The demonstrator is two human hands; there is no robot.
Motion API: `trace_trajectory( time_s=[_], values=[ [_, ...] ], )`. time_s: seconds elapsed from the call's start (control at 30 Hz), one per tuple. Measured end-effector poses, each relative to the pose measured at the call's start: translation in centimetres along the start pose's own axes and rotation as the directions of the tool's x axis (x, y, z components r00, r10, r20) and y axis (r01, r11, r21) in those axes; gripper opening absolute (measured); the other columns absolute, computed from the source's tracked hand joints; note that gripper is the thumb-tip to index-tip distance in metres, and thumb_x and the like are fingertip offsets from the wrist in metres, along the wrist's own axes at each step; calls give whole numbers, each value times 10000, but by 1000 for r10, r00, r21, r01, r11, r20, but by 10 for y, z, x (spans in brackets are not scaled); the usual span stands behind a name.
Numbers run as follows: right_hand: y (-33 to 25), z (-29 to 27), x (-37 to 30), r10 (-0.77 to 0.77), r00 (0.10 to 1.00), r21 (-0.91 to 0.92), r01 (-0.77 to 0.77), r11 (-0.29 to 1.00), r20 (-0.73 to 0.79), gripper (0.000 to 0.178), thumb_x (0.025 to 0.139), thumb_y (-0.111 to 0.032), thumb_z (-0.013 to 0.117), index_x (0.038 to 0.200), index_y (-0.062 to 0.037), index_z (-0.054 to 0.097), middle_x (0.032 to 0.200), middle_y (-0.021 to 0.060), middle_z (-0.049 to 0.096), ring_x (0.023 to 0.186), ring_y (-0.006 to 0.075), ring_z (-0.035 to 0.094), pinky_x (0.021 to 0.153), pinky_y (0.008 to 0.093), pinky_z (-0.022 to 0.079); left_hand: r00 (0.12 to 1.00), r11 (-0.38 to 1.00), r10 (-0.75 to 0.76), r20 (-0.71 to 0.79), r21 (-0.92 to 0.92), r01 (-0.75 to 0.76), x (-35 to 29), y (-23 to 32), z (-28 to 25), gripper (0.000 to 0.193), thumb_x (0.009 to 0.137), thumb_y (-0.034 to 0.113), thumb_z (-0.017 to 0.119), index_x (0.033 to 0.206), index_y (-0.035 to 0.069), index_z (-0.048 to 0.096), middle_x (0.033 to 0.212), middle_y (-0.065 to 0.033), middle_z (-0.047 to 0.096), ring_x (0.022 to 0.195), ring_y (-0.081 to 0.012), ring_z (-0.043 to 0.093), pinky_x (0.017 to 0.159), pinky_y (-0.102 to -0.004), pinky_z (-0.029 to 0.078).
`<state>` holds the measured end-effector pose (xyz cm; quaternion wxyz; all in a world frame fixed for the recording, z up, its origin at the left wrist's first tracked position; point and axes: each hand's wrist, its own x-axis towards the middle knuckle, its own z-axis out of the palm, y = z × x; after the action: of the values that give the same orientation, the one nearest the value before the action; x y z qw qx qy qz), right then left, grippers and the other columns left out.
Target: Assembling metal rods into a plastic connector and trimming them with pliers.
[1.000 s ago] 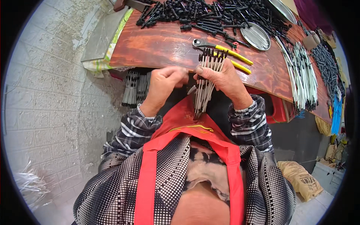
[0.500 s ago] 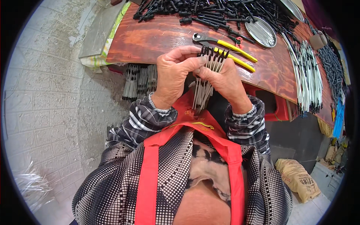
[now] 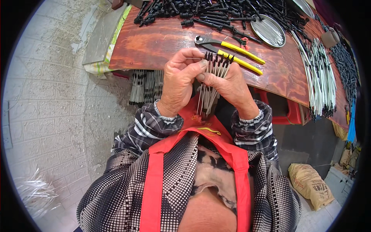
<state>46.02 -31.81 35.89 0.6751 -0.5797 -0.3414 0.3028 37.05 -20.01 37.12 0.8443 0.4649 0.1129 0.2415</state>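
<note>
My right hand (image 3: 235, 88) is closed round a fanned bundle of thin white rods with black tips (image 3: 211, 89). The tips point up and away from me, and the lower ends hang over my red apron. My left hand (image 3: 177, 83) is closed in a pinch on a thin metal wire (image 3: 194, 58), level with the black tips. Its thumb lies against the left side of the bundle, close to my right thumb. Just beyond the hands, pliers with yellow handles (image 3: 241, 52) lie on the wooden table (image 3: 154, 44).
Black plastic parts (image 3: 216, 19) are heaped at the table's far side, beside an oval metal dish (image 3: 269, 30). White rods with black ends (image 3: 319, 77) lie at the right edge. More rod bundles (image 3: 138, 87) sit below the table. A sack (image 3: 311, 185) lies on the floor at right.
The view has shifted slightly. Both hands keep their grips, with only small finger movement at the black tips.
</note>
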Motion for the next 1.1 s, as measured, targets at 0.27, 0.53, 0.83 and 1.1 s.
trace_trajectory(
  time_s=[0.27, 0.53, 0.83, 1.1],
  values=[
    [-2, 3, -2, 26, 1000, 30, -27, 999, 8, 274, 794, -157, 780, 998, -29, 648, 848, -31, 642, 746, 49, 581, 669, 211, 487, 982, 980, -152, 116, -112, 165, 20, 13, 3, 762, 970, 628, 248, 1128, -36, 587, 952, -178, 671, 872, -243, 650, 819, -366, 522],
    [-1, 4, -5, 81, 995, -41, -79, 996, 53, 316, 757, -165, 812, 990, -30, 645, 863, -24, 647, 765, 62, 589, 677, 227, 492, 944, 961, -224, 243, -108, 256, 35, 19, 6, 870, 939, 690, 190, 1071, -65, 600, 866, -190, 676, 822, -247, 662, 826, -344, 517],
    [-6, 5, -6, 42, 999, -64, -43, 997, -9, 284, 762, -148, 806, 975, -35, 655, 856, -24, 657, 760, 70, 604, 680, 231, 499, 951, 966, -246, 188, 124, 226, 44, 13, 1, 833, 950, 662, 238, 1081, -81, 592, 829, -170, 661, 885, -303, 662, 832, -395, 530],
    [1, 2, -8, 70, 997, -16, -71, 997, -39, 241, 792, -114, 772, 986, -32, 654, 836, -17, 670, 750, 72, 616, 660, 229, 501, 970, 960, -162, 183, -198, 198, 23, 14, -7, 565, 979, 475, 442, 1079, -51, 623, 882, -136, 678, 897, -253, 662, 815, -348, 536]
  ],
)
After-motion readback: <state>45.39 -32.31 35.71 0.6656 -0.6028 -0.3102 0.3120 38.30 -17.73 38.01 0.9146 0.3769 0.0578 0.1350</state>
